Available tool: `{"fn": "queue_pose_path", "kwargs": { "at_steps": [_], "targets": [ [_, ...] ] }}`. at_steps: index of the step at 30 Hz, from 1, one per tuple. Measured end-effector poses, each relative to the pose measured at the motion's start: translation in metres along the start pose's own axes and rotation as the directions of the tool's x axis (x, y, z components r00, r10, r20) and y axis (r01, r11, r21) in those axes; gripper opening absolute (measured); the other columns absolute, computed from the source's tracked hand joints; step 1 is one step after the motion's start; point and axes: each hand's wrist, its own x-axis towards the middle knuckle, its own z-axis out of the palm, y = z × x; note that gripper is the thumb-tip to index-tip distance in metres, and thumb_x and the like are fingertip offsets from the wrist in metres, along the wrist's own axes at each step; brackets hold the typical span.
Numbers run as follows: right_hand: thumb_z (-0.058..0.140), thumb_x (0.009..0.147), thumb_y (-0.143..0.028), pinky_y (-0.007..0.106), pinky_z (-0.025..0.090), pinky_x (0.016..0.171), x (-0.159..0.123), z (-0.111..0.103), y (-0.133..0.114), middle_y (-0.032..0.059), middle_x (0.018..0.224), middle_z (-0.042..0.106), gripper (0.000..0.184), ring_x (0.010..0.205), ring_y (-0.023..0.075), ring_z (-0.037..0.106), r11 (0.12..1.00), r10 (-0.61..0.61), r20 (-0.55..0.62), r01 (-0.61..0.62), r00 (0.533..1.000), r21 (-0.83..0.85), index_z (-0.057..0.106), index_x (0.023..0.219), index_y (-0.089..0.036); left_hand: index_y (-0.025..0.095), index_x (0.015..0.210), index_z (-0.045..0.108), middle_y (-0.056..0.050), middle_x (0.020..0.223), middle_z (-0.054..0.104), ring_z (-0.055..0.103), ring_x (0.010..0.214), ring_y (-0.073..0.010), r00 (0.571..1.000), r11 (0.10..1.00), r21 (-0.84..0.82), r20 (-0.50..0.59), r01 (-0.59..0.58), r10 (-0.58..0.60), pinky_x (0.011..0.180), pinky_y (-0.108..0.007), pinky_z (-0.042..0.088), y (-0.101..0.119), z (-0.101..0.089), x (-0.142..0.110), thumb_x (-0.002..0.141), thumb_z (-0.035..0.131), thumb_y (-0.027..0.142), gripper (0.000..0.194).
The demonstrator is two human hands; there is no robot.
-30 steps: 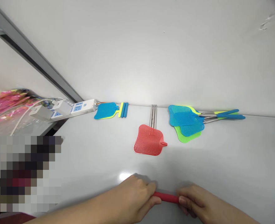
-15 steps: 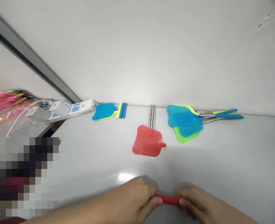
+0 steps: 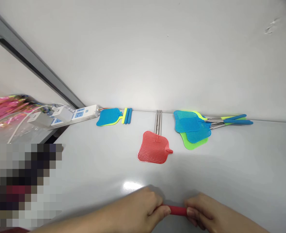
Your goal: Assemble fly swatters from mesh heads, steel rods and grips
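I can't read anything through the pixelated patch point(image 3: 24, 183) at near left. The red handle point(image 3: 175, 210) disappears into the left hand point(image 3: 143, 205) and the right hand point(image 3: 201, 210), so both its ends are hidden from me. The pink wrapped bundle point(image 3: 4, 110) runs off the left edge, and the stacked flyswatters point(image 3: 193, 127) at far right overlap too much to count.

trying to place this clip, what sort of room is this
Probably a workroom or packing area: plastic fly swatters lie lined up on a white table, near a power strip.
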Motion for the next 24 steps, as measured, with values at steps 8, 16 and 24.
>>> {"fn": "queue_pose_path", "kwargs": {
  "at_steps": [8,16,24],
  "targets": [
    [0.03,0.086,-0.032,0.021,0.035,0.055,0.0005,0.0005,0.0019,-0.0004,0.065,0.047,0.029,0.058,0.0117,0.042,1.0,0.009,-0.002,-0.009,1.0,0.002,0.046,0.067,-0.018,0.016,0.058,0.038,0.003,0.052,0.037,0.031,0.043,-0.0059,0.999,0.998,-0.054,0.025,-0.019,0.021,0.039,-0.021,0.02,-0.0033,0.0017,0.0022,0.09,0.027,0.034,0.039],
    [0.033,0.085,-0.03,0.02,0.034,0.055,0.0013,-0.0002,0.0004,-0.0009,0.063,0.047,0.027,0.058,0.0113,0.042,1.0,-0.019,0.017,0.018,1.0,0.026,0.046,0.066,-0.018,0.017,0.061,0.036,0.004,0.053,0.036,0.03,0.044,-0.0055,0.999,0.995,-0.096,0.029,0.038,-0.035,0.038,-0.02,0.019,-0.0026,0.0029,-0.0016,0.09,0.026,0.039,0.038],
    [0.033,0.086,-0.031,0.02,0.033,0.054,0.0021,0.0,0.0031,-0.0019,0.061,0.045,0.028,0.057,0.0108,0.041,0.998,-0.025,0.002,0.025,1.0,0.058,0.046,0.064,-0.018,0.017,0.057,0.029,0.004,0.049,0.029,0.025,0.043,-0.0063,0.997,0.983,-0.18,0.073,0.039,-0.026,0.037,-0.021,0.019,-0.0076,-0.0017,-0.0007,0.089,0.026,0.042,0.042]
  ]
}}
